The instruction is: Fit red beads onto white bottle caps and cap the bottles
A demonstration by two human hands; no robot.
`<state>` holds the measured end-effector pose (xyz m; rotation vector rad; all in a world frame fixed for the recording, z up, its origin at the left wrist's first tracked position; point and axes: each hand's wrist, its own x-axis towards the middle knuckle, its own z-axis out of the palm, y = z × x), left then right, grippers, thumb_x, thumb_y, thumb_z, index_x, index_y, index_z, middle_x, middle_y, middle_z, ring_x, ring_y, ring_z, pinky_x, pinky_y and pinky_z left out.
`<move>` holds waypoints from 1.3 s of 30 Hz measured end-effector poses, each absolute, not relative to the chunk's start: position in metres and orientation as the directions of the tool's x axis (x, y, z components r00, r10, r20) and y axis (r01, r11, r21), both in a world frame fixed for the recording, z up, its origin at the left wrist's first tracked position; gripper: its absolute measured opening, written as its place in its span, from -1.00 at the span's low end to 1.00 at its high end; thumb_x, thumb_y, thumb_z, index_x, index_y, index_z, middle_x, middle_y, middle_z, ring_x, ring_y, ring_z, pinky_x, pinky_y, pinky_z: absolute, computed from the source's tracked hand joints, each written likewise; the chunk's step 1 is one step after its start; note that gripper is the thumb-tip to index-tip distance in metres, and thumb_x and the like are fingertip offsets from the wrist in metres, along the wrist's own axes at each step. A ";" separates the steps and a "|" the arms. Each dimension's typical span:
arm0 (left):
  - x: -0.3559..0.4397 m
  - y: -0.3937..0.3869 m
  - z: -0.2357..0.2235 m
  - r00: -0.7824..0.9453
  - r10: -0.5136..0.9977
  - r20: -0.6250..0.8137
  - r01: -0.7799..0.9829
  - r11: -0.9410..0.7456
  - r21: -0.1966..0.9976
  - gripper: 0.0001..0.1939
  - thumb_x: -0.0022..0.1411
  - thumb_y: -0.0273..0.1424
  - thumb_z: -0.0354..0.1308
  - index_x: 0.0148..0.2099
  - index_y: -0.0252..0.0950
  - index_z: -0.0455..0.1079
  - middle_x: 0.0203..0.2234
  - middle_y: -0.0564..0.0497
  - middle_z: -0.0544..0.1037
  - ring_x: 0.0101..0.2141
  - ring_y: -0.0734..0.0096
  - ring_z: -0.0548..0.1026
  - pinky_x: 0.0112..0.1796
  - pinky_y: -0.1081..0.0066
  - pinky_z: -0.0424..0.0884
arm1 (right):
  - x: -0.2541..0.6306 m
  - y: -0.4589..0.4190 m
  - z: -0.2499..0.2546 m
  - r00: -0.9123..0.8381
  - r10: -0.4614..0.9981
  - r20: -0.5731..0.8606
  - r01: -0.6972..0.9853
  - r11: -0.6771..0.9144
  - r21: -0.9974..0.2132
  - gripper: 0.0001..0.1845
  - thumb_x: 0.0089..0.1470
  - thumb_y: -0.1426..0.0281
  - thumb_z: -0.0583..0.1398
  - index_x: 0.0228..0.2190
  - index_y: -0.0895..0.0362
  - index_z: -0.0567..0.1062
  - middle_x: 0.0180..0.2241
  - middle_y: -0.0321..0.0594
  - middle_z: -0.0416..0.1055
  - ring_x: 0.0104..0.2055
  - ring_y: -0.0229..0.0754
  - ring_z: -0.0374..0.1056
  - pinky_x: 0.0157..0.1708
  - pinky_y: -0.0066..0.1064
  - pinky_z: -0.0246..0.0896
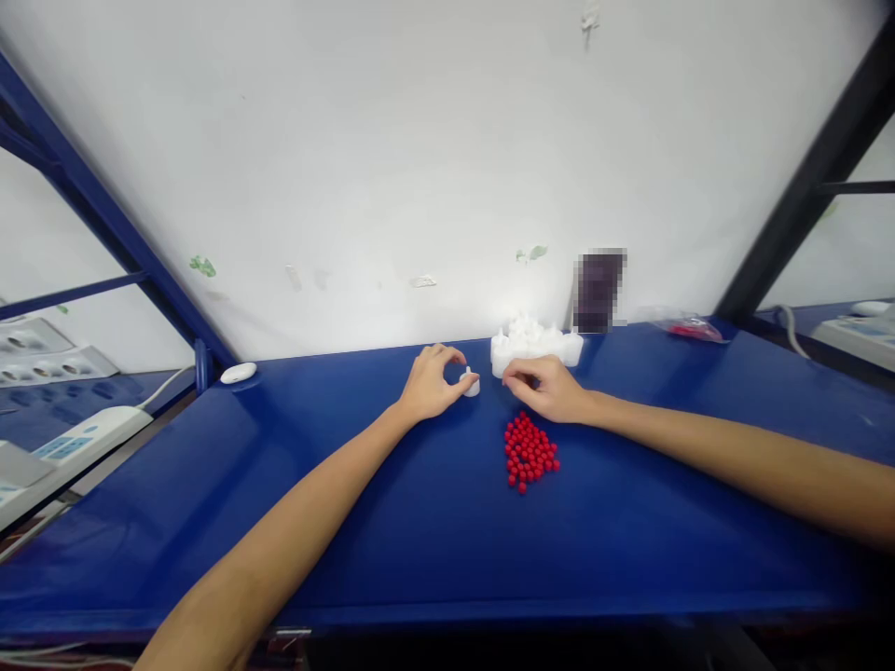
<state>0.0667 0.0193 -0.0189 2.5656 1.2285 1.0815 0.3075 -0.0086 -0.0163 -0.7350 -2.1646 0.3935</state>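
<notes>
My left hand curves its thumb and index finger around a small white bottle with a pointed tip, which stands upright on the blue table. The thumb crosses the front of the bottle. To the right, my right hand is closed, fingertips pinched together. Whatever it may hold is too small or hidden. Just below that hand lies a loose pile of small red balls. Behind it sits a cluster of white pieces, several with pointed tips like the one at my left hand.
A dark, blurred-out rectangular object leans against the wall at the back. A clear bag with something red lies at the back right. A white oval object rests at the back left. Blue frame posts rise at the left.
</notes>
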 end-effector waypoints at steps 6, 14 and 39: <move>0.063 0.016 -0.018 0.576 0.667 0.472 0.610 -0.735 0.295 -0.75 0.47 -0.23 -0.06 -0.13 -0.21 0.39 -0.33 0.02 0.52 -0.27 0.27 0.45 -0.15 0.27 0.38 | 0.289 -0.001 -0.016 -0.667 0.612 0.424 0.310 0.747 -0.588 -0.81 0.09 0.38 0.15 -0.52 0.14 0.43 -0.68 -0.40 0.22 -0.63 -0.34 0.09 -0.57 -0.47 0.04; 0.064 0.008 -0.018 0.635 0.646 0.424 0.616 -0.754 0.228 -0.75 0.38 -0.22 0.05 0.01 -0.19 0.36 -0.20 -0.04 0.53 -0.17 0.19 0.47 -0.08 0.24 0.40 | 0.296 0.007 -0.015 -0.711 0.653 0.260 0.282 0.604 -0.745 -0.80 0.06 0.38 0.08 -0.43 0.18 0.48 -0.62 -0.34 0.34 -0.60 -0.29 0.26 -0.56 -0.47 0.19; 0.064 0.014 -0.024 0.431 0.760 0.487 0.639 -0.638 0.430 -0.78 0.26 -0.32 0.16 -0.04 -0.18 0.38 -0.24 0.03 0.59 -0.25 0.27 0.55 -0.20 0.31 0.47 | 0.325 0.000 -0.010 -0.733 0.594 0.331 0.254 0.690 -0.678 -0.83 -0.14 0.47 0.01 -0.50 0.12 0.39 -0.64 -0.33 0.29 -0.59 -0.26 0.18 -0.53 -0.42 0.10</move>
